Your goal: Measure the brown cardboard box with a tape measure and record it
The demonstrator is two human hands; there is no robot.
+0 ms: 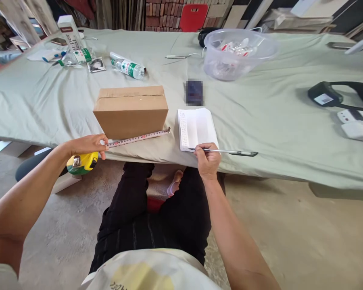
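Observation:
My left hand (92, 146) pinches the blade of a tape measure (136, 139), whose yellow and green case (82, 162) hangs below my fingers past the table edge. The blade is drawn out along the front of a closed brown cardboard box (131, 121), its hooked end lying just beyond the box's right corner. In my right hand (208, 159) is a pen (240, 153), its tip at the lower edge of an open notebook (199, 127). Handwritten marks run down the notebook's left side; the rest of the page looks blank.
A pixelated dark item (194, 92) lies behind the notebook. Farther back are a clear plastic tub (240, 56) with wrapped things, a water bottle (128, 67), another bottle (77, 57) and a white box (69, 32). A black headset-like device (325, 94) rests at right.

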